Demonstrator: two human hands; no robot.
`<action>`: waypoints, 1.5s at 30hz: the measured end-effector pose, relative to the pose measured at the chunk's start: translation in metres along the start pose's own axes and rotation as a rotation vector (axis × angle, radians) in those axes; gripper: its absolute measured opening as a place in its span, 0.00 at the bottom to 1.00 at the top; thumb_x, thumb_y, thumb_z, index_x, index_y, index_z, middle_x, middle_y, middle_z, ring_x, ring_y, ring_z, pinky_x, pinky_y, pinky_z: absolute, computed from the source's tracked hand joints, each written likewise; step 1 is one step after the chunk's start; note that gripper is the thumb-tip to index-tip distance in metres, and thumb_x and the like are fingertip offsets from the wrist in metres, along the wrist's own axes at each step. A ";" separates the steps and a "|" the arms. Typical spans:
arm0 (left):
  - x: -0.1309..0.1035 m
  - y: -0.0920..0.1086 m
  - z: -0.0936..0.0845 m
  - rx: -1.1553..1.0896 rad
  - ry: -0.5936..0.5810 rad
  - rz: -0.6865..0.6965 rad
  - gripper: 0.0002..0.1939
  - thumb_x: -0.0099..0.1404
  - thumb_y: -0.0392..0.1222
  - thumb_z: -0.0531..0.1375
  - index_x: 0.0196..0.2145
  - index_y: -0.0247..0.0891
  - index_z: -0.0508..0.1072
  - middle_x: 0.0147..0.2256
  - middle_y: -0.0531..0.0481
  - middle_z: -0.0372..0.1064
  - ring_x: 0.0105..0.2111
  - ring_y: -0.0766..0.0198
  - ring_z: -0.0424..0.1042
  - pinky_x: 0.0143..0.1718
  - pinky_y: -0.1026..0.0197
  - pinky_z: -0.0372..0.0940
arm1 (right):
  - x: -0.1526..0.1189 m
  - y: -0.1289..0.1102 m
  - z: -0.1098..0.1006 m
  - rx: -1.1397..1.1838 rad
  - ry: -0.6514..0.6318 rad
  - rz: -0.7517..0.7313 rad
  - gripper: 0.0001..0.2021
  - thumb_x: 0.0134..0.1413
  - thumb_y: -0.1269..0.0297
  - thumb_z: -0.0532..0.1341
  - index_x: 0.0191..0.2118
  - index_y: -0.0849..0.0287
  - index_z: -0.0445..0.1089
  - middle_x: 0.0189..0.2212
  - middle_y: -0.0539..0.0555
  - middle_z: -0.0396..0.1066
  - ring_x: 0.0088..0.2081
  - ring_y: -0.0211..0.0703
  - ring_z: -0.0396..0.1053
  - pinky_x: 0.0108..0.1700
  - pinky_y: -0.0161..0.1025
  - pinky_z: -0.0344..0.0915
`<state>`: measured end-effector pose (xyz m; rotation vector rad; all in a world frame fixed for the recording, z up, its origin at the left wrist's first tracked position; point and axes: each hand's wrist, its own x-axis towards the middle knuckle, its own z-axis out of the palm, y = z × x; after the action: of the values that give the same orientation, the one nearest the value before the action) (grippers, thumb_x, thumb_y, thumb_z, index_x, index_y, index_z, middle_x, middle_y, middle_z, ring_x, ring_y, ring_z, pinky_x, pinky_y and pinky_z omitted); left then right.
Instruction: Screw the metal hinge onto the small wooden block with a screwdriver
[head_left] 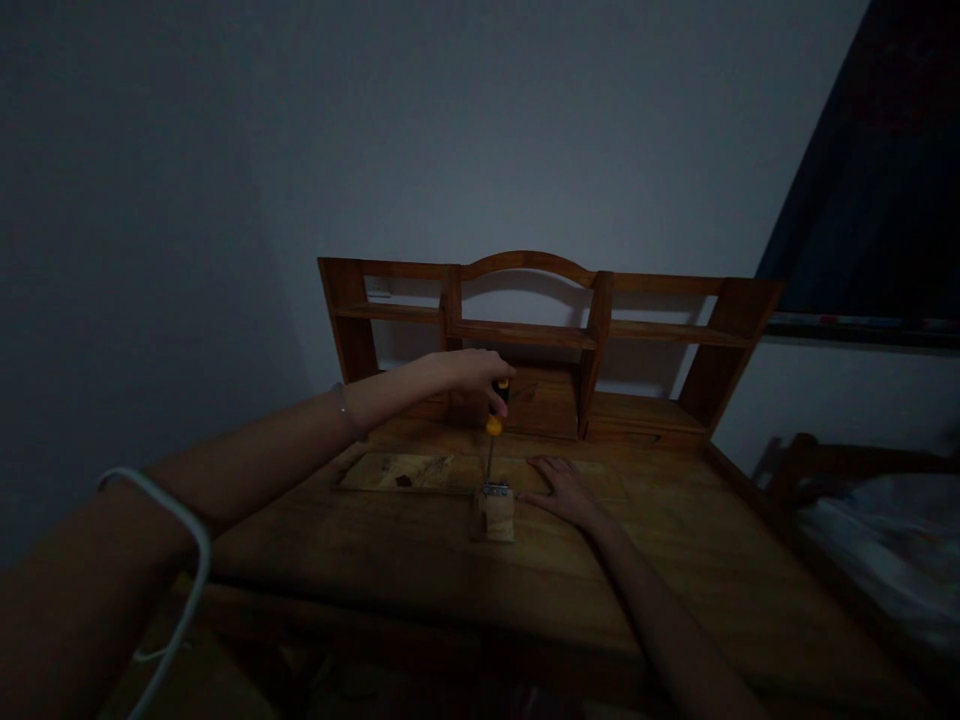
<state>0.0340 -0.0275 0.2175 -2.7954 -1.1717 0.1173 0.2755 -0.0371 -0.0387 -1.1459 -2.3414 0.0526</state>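
My left hand (pixel 480 374) grips the top of a screwdriver (pixel 493 424) with a yellow and black handle. The tool stands nearly upright, its shaft reaching down to a small metal hinge-like piece (pixel 496 489). That metal piece lies at the far end of a small wooden block (pixel 498 517) on the desk. Fingers spread, my right hand (pixel 561 490) rests on a long flat board (pixel 517 470) just right of the block. Whether its thumb touches the block or the metal piece I cannot tell. The screwdriver's tip is too small to make out.
The wooden desk (pixel 360 540) carries a shelf unit (pixel 525 330) along its back, against the wall. A pale board part with a dark spot (pixel 397 470) lies left of the block. A white cable (pixel 196 570) loops by my left forearm. Bedding (pixel 892 540) is at right.
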 end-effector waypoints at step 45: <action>-0.002 0.004 0.015 -0.098 0.081 0.082 0.19 0.61 0.55 0.63 0.40 0.35 0.70 0.40 0.45 0.72 0.41 0.59 0.71 0.41 0.64 0.62 | 0.000 0.003 0.001 -0.019 0.004 -0.001 0.36 0.53 0.35 0.57 0.60 0.55 0.64 0.56 0.59 0.67 0.57 0.54 0.62 0.61 0.50 0.55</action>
<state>0.0341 -0.0305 0.2020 -2.9034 -1.0741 -0.0475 0.2771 -0.0355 -0.0405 -1.1528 -2.3431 0.0281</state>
